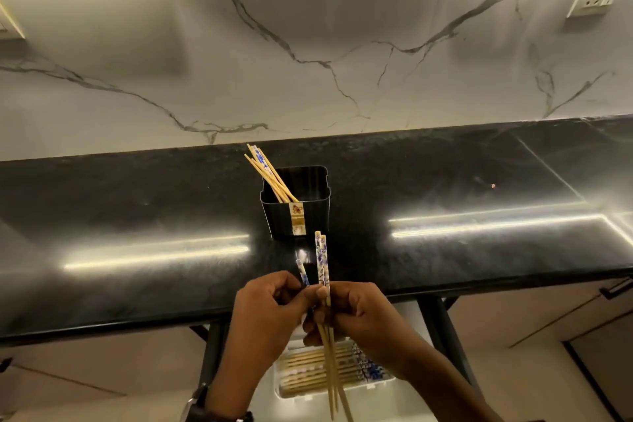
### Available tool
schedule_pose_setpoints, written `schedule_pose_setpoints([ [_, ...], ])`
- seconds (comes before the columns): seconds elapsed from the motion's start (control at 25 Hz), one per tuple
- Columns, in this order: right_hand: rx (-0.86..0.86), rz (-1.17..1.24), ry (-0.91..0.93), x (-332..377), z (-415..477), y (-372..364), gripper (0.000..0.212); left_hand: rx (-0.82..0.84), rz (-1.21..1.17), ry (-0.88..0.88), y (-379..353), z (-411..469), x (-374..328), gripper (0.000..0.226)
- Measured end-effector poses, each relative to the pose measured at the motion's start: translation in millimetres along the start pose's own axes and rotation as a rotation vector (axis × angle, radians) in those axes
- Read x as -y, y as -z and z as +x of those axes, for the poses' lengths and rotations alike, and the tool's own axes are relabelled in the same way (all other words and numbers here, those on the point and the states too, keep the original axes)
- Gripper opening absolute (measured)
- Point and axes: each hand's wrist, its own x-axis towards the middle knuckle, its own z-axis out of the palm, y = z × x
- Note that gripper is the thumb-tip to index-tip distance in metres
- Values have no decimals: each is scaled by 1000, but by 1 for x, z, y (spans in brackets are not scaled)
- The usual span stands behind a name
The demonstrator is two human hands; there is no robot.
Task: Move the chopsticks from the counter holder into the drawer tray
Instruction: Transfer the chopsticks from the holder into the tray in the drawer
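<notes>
Nearest us, our right hand (356,315) closes around a few chopsticks (323,271), blue-patterned tops up, bare wooden tips hanging over the drawer tray (380,382), where more lie flat side by side. Our left hand (267,312), touching the right, pinches one shorter-showing patterned top. Beyond, on the black counter (445,181), the dark square holder (296,202) keeps several chopsticks leaning left.

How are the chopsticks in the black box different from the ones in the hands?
The chopsticks in the holder lean left, their lower ends hidden inside the black holder; the held chopsticks stand nearly upright, above the drawer tray. The holder ones rest untouched; the held ones are gripped by the left hand and right hand. Both have blue-patterned tops and pale wood.
</notes>
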Motion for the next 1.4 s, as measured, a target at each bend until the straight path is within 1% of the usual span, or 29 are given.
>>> schedule_pose_setpoints([
  [0.04, -68, 53, -53, -5, -2, -5, 18, -2, 14, -2, -11, 1, 8, 18],
  [0.08, -156, 138, -117, -12, -4, -10, 18, 40, -8, 23, -21, 1, 17, 12],
  [0.12, -268, 276, -198, -22, -4, -16, 19, 129, -43, 87, -31, -1, 26, 9],
  [0.16, -393, 466, -283, -34, -5, -21, 21, 256, -64, 177, -37, -4, 34, 10],
  [0.24, -638, 847, -403, -60, -7, -28, 20, 575, -69, 388, -43, -16, 47, 10],
  [0.28, -709, 963, -440, -73, -9, -31, 19, 707, -51, 460, -44, -23, 52, 15],
  [0.32, -722, 1020, -479, -83, -12, -35, 17, 796, -8, 488, -44, -27, 58, 19],
  [0.36, -695, 1030, -530, -93, -15, -39, 16, 847, 47, 492, -44, -29, 64, 22],
  [0.4, -654, 1009, -593, -100, -17, -43, 16, 863, 89, 492, -46, -29, 70, 23],
  [0.52, -559, 806, -790, -118, -10, -44, 16, 844, 80, 524, -54, -20, 85, 25],
  [0.6, -470, 707, -884, -124, -1, -41, 17, 833, 63, 553, -59, -14, 94, 28],
  [0.72, -411, 734, -968, -133, 8, -35, 16, 859, 74, 607, -67, -6, 106, 31],
  [0.76, -417, 772, -995, -136, 11, -34, 16, 872, 88, 621, -67, -2, 110, 31],
  [0.84, -487, 914, -1033, -147, 17, -29, 17, 873, 147, 628, -60, 6, 120, 29],
  [0.88, -524, 969, -1042, -152, 20, -26, 18, 844, 161, 627, -56, 9, 126, 26],
  [0.92, -553, 998, -1051, -157, 23, -23, 19, 777, 144, 628, -53, 11, 132, 23],
  [0.96, -574, 1011, -1063, -162, 26, -20, 19, 662, 87, 641, -52, 11, 137, 18],
  [1.04, -588, 1033, -1077, -169, 32, -16, 22, 312, -111, 711, -61, 6, 143, 10],
  [1.12, -580, 1046, -1090, -172, 37, -16, 25, -22, -329, 821, -81, 0, 145, 8],
  [1.2, -579, 1058, -1104, -175, 41, -17, 29, -272, -572, 942, -106, -4, 145, 9],
  [1.28, -607, 1062, -1116, -179, 44, -15, 29, -417, -753, 1051, -126, -5, 144, 14],
  [1.32, -623, 1068, -1113, -181, 45, -13, 26, -448, -808, 1098, -133, -4, 143, 16],
  [1.4, -652, 1049, -1106, -183, 47, -11, 24, -454, -918, 1186, -140, 0, 144, 19],
])
